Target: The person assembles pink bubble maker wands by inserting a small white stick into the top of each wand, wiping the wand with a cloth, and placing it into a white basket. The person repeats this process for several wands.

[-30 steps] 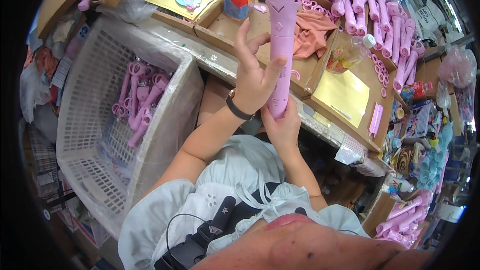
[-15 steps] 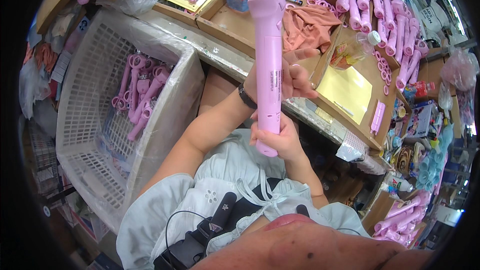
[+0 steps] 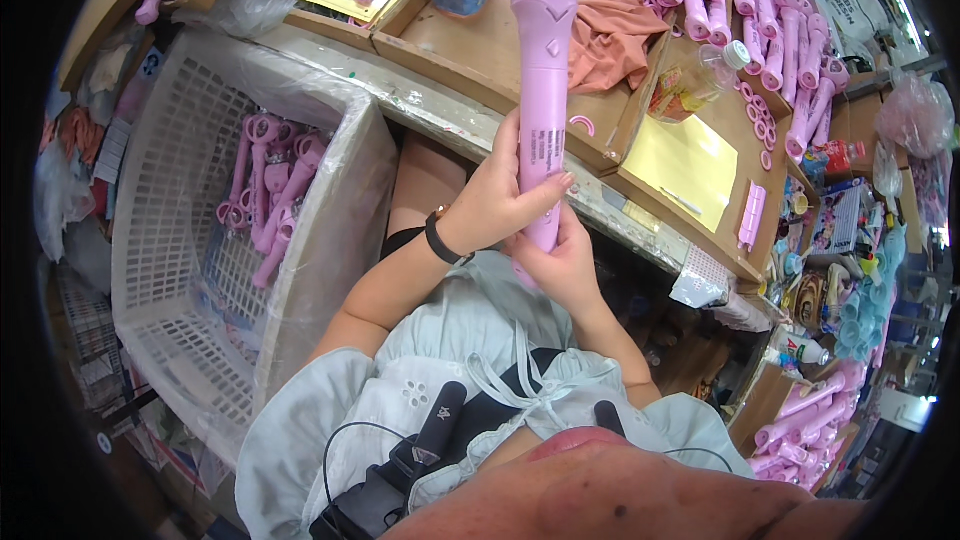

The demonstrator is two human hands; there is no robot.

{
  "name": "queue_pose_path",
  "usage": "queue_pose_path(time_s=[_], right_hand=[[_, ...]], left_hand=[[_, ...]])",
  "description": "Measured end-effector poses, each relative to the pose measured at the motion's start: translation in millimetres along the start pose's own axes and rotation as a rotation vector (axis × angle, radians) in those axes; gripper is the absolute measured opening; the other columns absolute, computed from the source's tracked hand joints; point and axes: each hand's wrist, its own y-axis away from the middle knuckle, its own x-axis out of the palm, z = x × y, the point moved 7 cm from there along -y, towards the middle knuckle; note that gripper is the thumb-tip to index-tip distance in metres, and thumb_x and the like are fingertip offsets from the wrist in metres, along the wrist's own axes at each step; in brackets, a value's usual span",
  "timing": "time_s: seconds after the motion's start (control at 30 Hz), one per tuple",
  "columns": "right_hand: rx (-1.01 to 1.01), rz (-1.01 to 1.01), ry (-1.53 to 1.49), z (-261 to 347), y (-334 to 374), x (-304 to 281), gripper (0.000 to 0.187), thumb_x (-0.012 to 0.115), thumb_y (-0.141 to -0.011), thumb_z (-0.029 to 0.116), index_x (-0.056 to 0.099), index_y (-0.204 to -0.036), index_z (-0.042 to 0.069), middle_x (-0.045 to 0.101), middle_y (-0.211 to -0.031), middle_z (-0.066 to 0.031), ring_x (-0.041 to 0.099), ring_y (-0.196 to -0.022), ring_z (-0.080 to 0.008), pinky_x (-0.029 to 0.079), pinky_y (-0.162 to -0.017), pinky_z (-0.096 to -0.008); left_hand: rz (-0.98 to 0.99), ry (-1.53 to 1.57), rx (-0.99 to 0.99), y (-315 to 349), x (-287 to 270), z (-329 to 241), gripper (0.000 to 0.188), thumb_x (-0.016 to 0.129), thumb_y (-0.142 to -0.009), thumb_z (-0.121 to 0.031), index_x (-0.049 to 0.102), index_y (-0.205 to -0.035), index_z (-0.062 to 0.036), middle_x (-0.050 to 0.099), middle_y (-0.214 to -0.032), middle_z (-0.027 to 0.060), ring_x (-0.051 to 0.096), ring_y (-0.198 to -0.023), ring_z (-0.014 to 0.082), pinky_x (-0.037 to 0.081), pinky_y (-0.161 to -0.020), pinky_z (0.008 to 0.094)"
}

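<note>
A pink plastic toy wand [image 3: 545,70] stands nearly upright in front of me, its ringed head partly cut off by the top edge. Around the middle of its handle, my left hand [image 3: 500,198] is closed, thumb laid across the front below the small printed lines. Lower down, my right hand [image 3: 562,258] grips the handle near its bottom end, which the fingers partly hide. Behind the wand, a loose pink ring piece [image 3: 583,124] lies at the bench edge.
A white plastic basket [image 3: 190,310] holding several pink wands [image 3: 270,180] stands at left. Cardboard trays on the bench carry an orange cloth [image 3: 612,40], a clear bottle [image 3: 695,80], yellow paper [image 3: 685,168] and pink rings [image 3: 758,115]. More wands [image 3: 790,35] are heaped at far right.
My left hand, spread open behind the wand before, has closed around its handle. The wand has shifted slightly right and up, and my right hand has stayed on its lower end.
</note>
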Motion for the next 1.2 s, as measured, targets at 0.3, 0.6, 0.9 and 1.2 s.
queue_pose_path(time_s=[0.3,0.6,0.9,1.2], right_hand=[[-0.161,-0.233,0.669,9.7,11.4,-5.8,0.045,0.071,-0.074,0.024,0.052,-0.109,0.001,0.064,-0.086,-0.0188,0.065,-0.076,-0.0301,0.051,-0.068,-0.0367],[-0.081,-0.158,0.586,-11.7,6.2,-10.9,0.048,0.073,-0.072,0.02,0.052,-0.11,-0.002,0.065,-0.087,-0.0148,0.064,-0.076,-0.0207,0.049,-0.07,-0.0318],[-0.053,-0.022,0.438,-59.2,18.3,-9.0,0.047,0.073,-0.074,0.021,0.051,-0.11,0.0,0.065,-0.087,-0.0121,0.064,-0.076,-0.0179,0.05,-0.07,-0.0307],[-0.026,-0.01,0.405,-64.2,21.5,-15.2,0.047,0.074,-0.074,0.02,0.052,-0.111,0.0,0.065,-0.084,-0.0089,0.063,-0.076,-0.0144,0.049,-0.069,-0.029]], left_hand=[[-0.068,0.299,-0.033,-28.9,-16.5,-6.9,0.051,0.063,-0.082,-0.008,0.035,-0.123,0.0028,0.061,-0.084,0.0101,0.063,-0.073,0.018,0.051,-0.069,0.0302],[-0.17,0.335,-0.087,0.9,-11.6,25.5,0.039,0.054,-0.088,-0.01,0.033,-0.119,-0.0012,0.058,-0.095,0.0131,0.063,-0.074,0.019,0.053,-0.068,0.0315],[-0.266,0.439,0.024,-15.4,-46.6,11.2,0.04,0.052,-0.088,-0.017,0.034,-0.121,-0.0029,0.057,-0.095,0.0131,0.061,-0.07,0.019,0.051,-0.062,0.0313],[-0.138,0.519,0.027,-18.3,-41.8,21.1,0.059,0.059,-0.083,-0.016,0.027,-0.132,-0.0102,0.05,-0.122,0.0203,0.06,-0.073,0.0224,0.051,-0.065,0.0332]])
